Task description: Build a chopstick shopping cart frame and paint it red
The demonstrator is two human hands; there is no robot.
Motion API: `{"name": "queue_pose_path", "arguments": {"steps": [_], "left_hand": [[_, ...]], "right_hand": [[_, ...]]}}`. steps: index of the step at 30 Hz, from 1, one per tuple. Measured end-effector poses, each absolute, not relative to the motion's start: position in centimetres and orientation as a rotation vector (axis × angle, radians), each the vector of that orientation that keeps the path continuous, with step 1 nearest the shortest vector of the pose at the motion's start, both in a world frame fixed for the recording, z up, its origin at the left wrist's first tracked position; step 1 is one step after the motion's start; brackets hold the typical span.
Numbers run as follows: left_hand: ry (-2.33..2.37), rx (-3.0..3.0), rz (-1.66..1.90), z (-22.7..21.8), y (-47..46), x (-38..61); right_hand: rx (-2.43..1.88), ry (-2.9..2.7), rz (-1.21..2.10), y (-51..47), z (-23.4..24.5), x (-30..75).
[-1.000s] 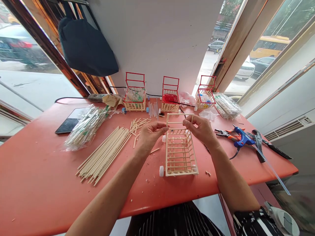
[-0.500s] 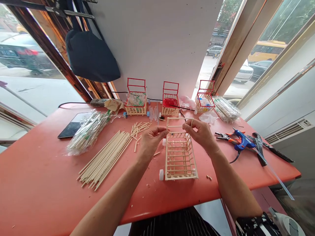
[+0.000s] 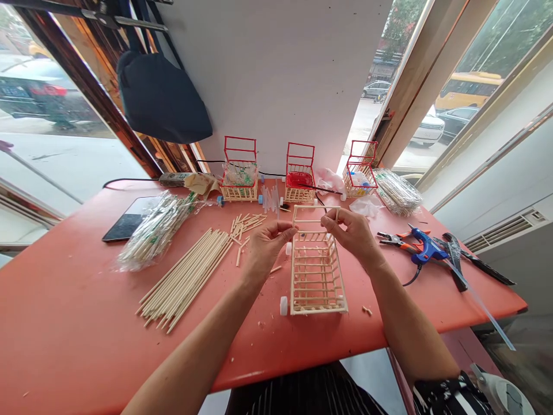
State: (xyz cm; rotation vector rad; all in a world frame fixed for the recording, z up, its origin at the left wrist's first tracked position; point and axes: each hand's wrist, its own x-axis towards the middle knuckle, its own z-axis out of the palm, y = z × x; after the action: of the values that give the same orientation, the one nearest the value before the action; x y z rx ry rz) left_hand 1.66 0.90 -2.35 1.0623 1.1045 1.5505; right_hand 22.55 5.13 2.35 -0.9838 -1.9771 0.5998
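Note:
A small cart made of wooden sticks [image 3: 317, 281] stands on the red table in front of me, with white wheels at its corners. At its far end rises a stick handle frame [image 3: 317, 207]. My left hand [image 3: 268, 243] pinches the left upright of this frame between thumb and fingertips. On the other side my right hand [image 3: 351, 231] is closed with its fingertips on the right upright. Both hands are level with each other, just above the cart's far rim.
Left lie long wooden sticks [image 3: 185, 279], short cut pieces [image 3: 247, 226] and a bagged bundle [image 3: 158, 230]. Three red-trimmed carts, the middle one [image 3: 299, 187] among them, stand behind. Right are a blue glue gun [image 3: 427, 246], pliers [image 3: 395, 241] and another stick pack [image 3: 396, 191].
Both hands keep their hold on the handle frame, and the cart stays in place. Only a very slight shift of the whole view shows.

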Motion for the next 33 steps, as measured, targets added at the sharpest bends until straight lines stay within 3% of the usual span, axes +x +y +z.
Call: {"name": "queue_pose_path", "arguments": {"steps": [33], "left_hand": [[1.117, 1.045, 1.569, -2.61, 0.77, 1.79]], "right_hand": [[-0.988, -1.954, 0.559, 4.93, 2.40, 22.28]]}}
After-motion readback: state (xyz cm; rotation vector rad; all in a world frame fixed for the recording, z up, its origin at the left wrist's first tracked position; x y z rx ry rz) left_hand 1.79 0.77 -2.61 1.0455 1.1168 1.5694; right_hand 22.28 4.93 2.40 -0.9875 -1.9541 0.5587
